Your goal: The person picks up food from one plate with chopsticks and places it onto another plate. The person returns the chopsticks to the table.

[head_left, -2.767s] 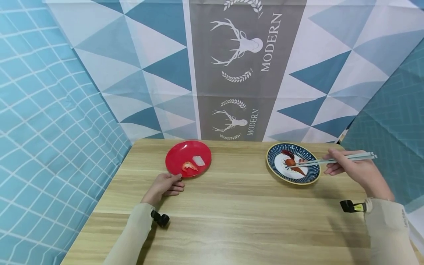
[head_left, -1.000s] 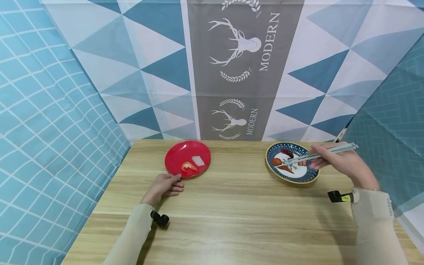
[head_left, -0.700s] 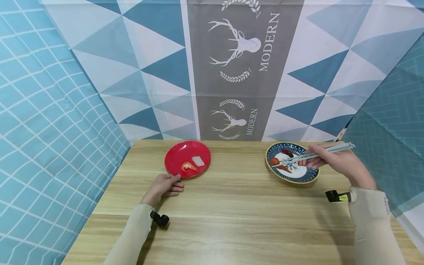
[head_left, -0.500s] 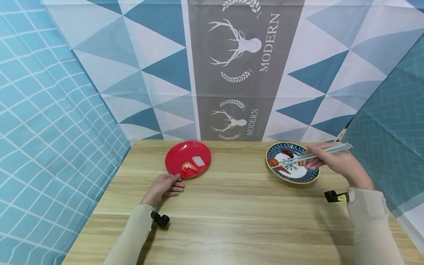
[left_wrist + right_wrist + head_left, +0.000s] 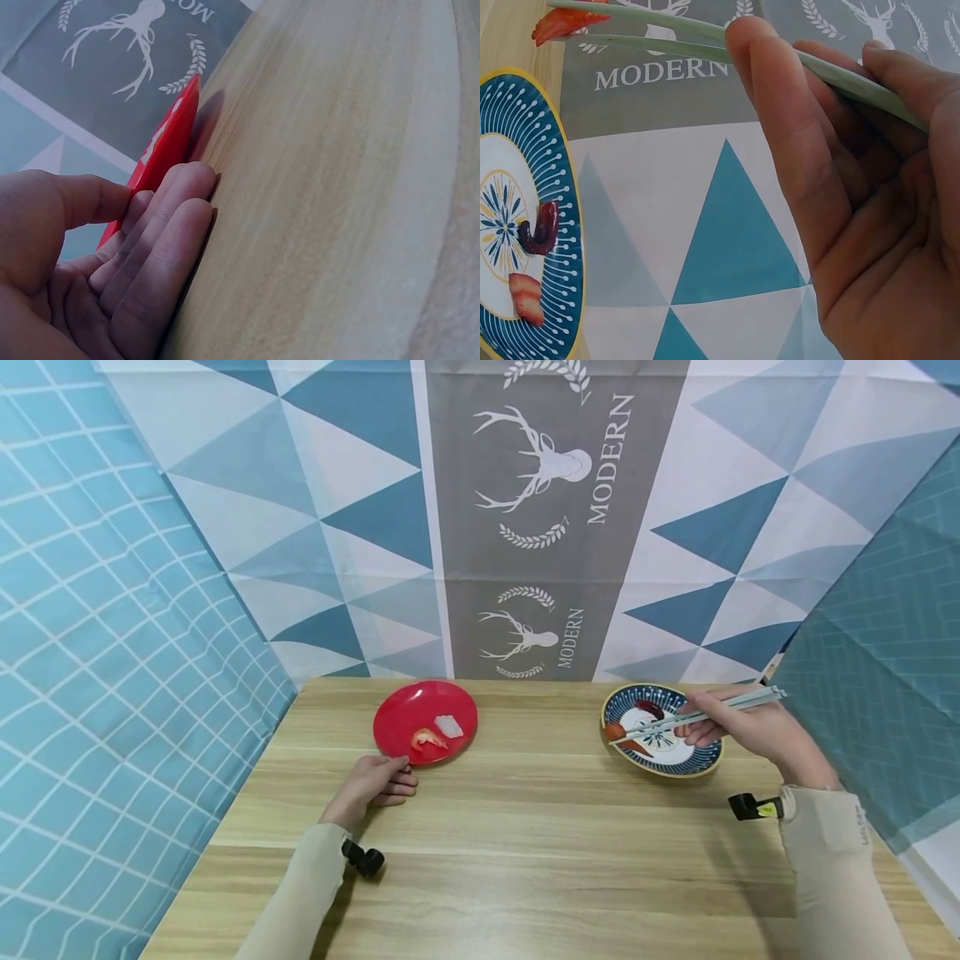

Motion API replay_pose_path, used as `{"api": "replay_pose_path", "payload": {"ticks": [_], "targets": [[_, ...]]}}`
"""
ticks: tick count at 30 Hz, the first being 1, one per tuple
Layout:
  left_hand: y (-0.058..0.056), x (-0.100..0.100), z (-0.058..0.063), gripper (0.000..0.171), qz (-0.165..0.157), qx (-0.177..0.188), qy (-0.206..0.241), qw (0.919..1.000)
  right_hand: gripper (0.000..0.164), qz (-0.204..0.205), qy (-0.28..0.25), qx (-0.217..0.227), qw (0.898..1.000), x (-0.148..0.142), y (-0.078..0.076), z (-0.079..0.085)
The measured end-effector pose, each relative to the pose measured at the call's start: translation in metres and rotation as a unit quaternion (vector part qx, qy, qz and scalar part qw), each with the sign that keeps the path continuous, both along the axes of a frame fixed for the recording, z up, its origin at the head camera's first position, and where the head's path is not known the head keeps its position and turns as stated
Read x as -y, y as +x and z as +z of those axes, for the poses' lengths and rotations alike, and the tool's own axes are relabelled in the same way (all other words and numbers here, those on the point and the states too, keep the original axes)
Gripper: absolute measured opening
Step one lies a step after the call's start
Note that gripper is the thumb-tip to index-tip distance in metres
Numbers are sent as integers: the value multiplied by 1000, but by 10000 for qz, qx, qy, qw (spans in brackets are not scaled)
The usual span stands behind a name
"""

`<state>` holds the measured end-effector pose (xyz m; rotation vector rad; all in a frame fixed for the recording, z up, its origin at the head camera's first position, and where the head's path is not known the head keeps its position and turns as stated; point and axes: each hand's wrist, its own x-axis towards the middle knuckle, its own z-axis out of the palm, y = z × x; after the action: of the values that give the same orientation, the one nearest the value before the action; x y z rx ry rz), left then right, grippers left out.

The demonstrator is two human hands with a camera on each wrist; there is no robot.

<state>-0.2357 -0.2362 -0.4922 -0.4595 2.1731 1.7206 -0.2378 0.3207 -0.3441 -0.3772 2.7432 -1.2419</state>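
My left hand (image 5: 372, 781) pinches the near rim of a red plate (image 5: 405, 710) between thumb and fingers, its other fingers resting at the table. On that plate lie an orange-white shrimp (image 5: 428, 739) and a whitish translucent piece (image 5: 449, 727). In my right hand (image 5: 753, 722) is a pair of pale green chopsticks (image 5: 675, 49). Their tips hold an orange-red food piece (image 5: 566, 26), clear of the blue-and-white patterned plate (image 5: 566, 225) in the right wrist view. A dark red curled piece (image 5: 541, 227) and a red-and-white strip (image 5: 527, 298) remain on the patterned plate.
Both plates stand toward the back of a wooden table (image 5: 525, 843), with bare wood between them. A patterned cloth (image 5: 532, 610) hangs directly behind the table. Blue gridded cloth (image 5: 112, 610) borders the left side, teal cloth (image 5: 885, 652) the right.
My right hand and the chopsticks have moved left, carrying the orange-red piece from mid-plate to over the patterned plate's left rim. My left hand and the red plate have stayed put.
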Motion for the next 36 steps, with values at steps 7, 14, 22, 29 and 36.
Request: {"api": "replay_pose_path", "payload": {"ticks": [7, 14, 22, 29, 36], "targets": [[-1, 0, -1, 39, -12, -1, -79, 10000, 56, -95, 171, 19, 9998, 3, 1, 4], [-2, 0, -1, 39, -22, -6, -84, 10000, 59, -98, 188, 84, 9997, 6, 0, 6], [-1, 1, -1, 39, -27, -6, -66, 10000, 51, 149, -147, -236, 9995, 15, -4, 7], [-1, 1, -1, 40, -12, 12, -53, 10000, 55, 149, -28, 110, 9998, 21, -5, 6], [-1, 0, -1, 40, 10, 46, -59, 10000, 46, 427, -230, -263, 9985, 29, -6, 4]]}}
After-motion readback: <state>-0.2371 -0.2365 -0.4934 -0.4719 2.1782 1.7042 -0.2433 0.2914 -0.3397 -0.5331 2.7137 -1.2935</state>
